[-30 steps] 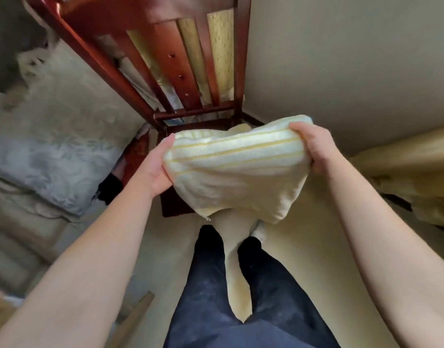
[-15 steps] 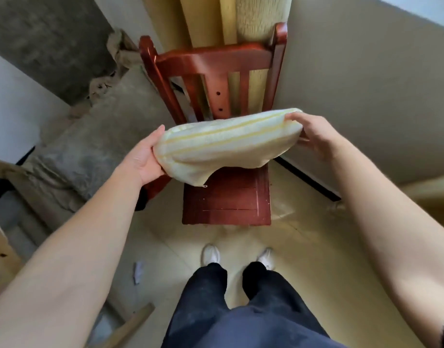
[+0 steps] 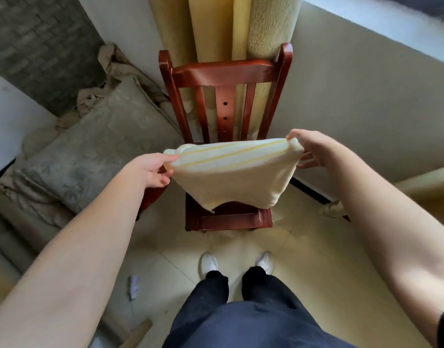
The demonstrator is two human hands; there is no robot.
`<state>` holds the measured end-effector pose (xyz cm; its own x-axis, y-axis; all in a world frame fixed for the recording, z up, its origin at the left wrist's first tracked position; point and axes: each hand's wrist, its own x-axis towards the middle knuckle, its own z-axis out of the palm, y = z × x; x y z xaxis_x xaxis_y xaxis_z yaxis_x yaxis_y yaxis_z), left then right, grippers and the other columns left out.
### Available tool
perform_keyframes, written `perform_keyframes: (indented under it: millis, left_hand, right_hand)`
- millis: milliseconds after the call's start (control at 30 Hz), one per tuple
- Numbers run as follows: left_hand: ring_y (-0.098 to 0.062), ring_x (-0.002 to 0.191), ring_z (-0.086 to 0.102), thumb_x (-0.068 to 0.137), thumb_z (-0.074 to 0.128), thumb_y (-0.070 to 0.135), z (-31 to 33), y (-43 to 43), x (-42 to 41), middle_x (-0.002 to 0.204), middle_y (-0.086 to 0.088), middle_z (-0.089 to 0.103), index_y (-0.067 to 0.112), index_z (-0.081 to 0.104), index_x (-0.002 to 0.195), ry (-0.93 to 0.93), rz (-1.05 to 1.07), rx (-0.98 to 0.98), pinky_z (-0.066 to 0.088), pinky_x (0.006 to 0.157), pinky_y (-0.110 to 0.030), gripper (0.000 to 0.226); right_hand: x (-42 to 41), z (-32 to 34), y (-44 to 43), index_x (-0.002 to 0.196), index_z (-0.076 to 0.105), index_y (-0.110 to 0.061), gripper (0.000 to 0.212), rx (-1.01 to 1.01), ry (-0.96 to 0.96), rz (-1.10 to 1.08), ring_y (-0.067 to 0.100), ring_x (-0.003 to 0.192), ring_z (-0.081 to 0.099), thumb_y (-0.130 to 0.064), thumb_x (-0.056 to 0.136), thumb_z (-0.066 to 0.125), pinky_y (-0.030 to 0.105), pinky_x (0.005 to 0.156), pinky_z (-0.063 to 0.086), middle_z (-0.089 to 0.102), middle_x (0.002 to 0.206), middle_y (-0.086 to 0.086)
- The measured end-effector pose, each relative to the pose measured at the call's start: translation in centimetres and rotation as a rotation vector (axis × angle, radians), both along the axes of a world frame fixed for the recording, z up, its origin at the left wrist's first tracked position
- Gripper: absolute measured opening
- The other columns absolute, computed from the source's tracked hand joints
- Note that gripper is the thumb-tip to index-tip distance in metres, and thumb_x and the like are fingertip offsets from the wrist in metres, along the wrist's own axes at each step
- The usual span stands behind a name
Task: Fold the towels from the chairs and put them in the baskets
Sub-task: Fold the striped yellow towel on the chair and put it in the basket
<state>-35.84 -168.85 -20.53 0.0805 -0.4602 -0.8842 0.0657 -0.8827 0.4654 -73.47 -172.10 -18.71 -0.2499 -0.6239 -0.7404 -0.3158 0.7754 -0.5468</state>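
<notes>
A cream towel with yellow stripes (image 3: 231,174) hangs folded in the air above the seat of a red-brown wooden chair (image 3: 228,74). My left hand (image 3: 153,169) pinches its upper left corner. Its upper right corner is pinched by my right hand (image 3: 313,149). The towel's lower edge sags toward the chair seat (image 3: 231,217), most of which it hides. No basket is in view.
Rolled yellow mats or curtains (image 3: 241,26) stand behind the chair against the wall. A grey cushion (image 3: 95,144) and crumpled cloth lie to the left. A scrap of paper (image 3: 133,286) is on the tiled floor near my white shoes (image 3: 237,262).
The view has pulled back and up, so the whole chair shows. The towel, held by both hands throughout, now hangs lower in front of the chair seat.
</notes>
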Motion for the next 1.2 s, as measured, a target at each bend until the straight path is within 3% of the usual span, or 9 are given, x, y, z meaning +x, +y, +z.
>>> perform_keyframes:
  millis: [167, 300, 433, 500, 633, 733, 800, 933, 1200]
  left_hand:
    - [-0.024, 0.098, 0.064, 0.084, 0.076, 0.034, -1.1, -0.2, -1.1, 0.111, -0.007, 0.063, 0.016, 0.062, 0.115, 0.02, 0.19, -0.075, 0.057, 0.085, -0.045, 0.038]
    - [-0.022, 0.093, 0.068, 0.074, 0.073, 0.012, -2.4, -0.3, -1.2, 0.12, -0.016, 0.065, 0.005, 0.057, 0.119, -0.092, 0.355, -0.229, 0.058, 0.057, -0.034, 0.048]
    - [-0.014, 0.082, 0.066, 0.074, 0.072, 0.014, -1.2, -0.3, -2.0, 0.105, -0.007, 0.061, 0.004, 0.047, 0.118, -0.149, 0.489, -0.394, 0.06, 0.075, -0.033, 0.052]
    - [-0.017, 0.089, 0.069, 0.061, 0.074, 0.021, -1.2, -0.1, -1.9, 0.114, -0.009, 0.065, 0.004, 0.05, 0.129, -0.139, 0.514, -0.439, 0.06, 0.083, -0.036, 0.074]
    - [-0.016, 0.1, 0.065, 0.05, 0.072, 0.031, -4.7, 2.0, -1.6, 0.115, 0.002, 0.067, 0.016, 0.061, 0.116, -0.195, 0.5, -0.392, 0.053, 0.096, -0.042, 0.068]
    - [-0.021, 0.106, 0.066, 0.049, 0.074, 0.033, -9.8, 5.0, -1.8, 0.118, 0.001, 0.065, 0.015, 0.056, 0.125, -0.221, 0.469, -0.238, 0.053, 0.096, -0.043, 0.08]
    - [-0.026, 0.099, 0.067, 0.062, 0.074, 0.02, -14.1, 7.0, -2.3, 0.112, -0.006, 0.066, 0.012, 0.056, 0.107, -0.213, 0.462, -0.131, 0.057, 0.088, -0.044, 0.049]
    - [-0.029, 0.081, 0.067, 0.069, 0.063, -0.003, -22.0, 11.3, -3.1, 0.105, -0.021, 0.069, 0.01, 0.056, 0.083, -0.237, 0.446, 0.092, 0.057, 0.073, -0.048, 0.021]
    - [-0.026, 0.085, 0.072, 0.065, 0.072, 0.016, -27.3, 16.9, -2.9, 0.102, -0.009, 0.072, 0.006, 0.063, 0.113, -0.148, 0.415, 0.306, 0.06, 0.073, -0.038, 0.05]
  right_hand:
    - [1.4, -2.2, 0.5, 0.118, 0.065, -0.008, 0.065, -0.015, 0.056, -0.047, 0.033, 0.09, 0.072, -0.053, 0.073, 0.077, 0.037, 0.055, 0.061, 0.059, 0.123, 0.012]
    - [3.1, -2.6, 0.3, 0.09, 0.069, -0.01, 0.037, -0.143, 0.105, -0.135, 0.03, 0.07, 0.074, -0.044, 0.075, 0.075, 0.037, 0.072, 0.064, 0.066, 0.107, 0.007]
    - [4.4, -2.1, 0.3, 0.074, 0.067, -0.013, 0.036, -0.298, 0.115, -0.202, 0.029, 0.074, 0.075, -0.047, 0.062, 0.066, 0.04, 0.075, 0.063, 0.063, 0.073, 0.002]
    - [4.5, -2.5, 0.5, 0.072, 0.063, -0.016, 0.04, -0.371, 0.158, -0.215, 0.028, 0.071, 0.071, -0.054, 0.06, 0.061, 0.043, 0.076, 0.061, 0.054, 0.069, 0.004]
    - [5.6, -4.9, 3.0, 0.072, 0.055, -0.006, 0.048, -0.405, 0.281, -0.22, 0.021, 0.068, 0.043, -0.054, 0.072, 0.053, 0.038, 0.063, 0.043, 0.044, 0.069, 0.005]
    - [6.0, -9.9, 6.9, 0.081, 0.062, 0.0, 0.056, -0.229, 0.275, -0.263, 0.029, 0.078, 0.051, -0.054, 0.075, 0.048, 0.035, 0.065, 0.036, 0.056, 0.078, 0.011]
    - [6.0, -14.7, 9.1, 0.097, 0.067, -0.002, 0.056, -0.019, 0.217, -0.289, 0.032, 0.089, 0.064, -0.052, 0.08, 0.048, 0.032, 0.078, 0.049, 0.067, 0.097, 0.015]
    - [5.3, -22.0, 13.7, 0.1, 0.063, -0.004, 0.036, 0.292, 0.04, -0.415, 0.032, 0.078, 0.074, -0.031, 0.075, 0.064, 0.033, 0.057, 0.06, 0.069, 0.103, 0.018]
    - [3.7, -28.0, 19.3, 0.098, 0.063, -0.009, 0.043, 0.403, -0.021, -0.31, 0.028, 0.091, 0.071, -0.049, 0.082, 0.072, 0.035, 0.072, 0.062, 0.068, 0.108, 0.013]
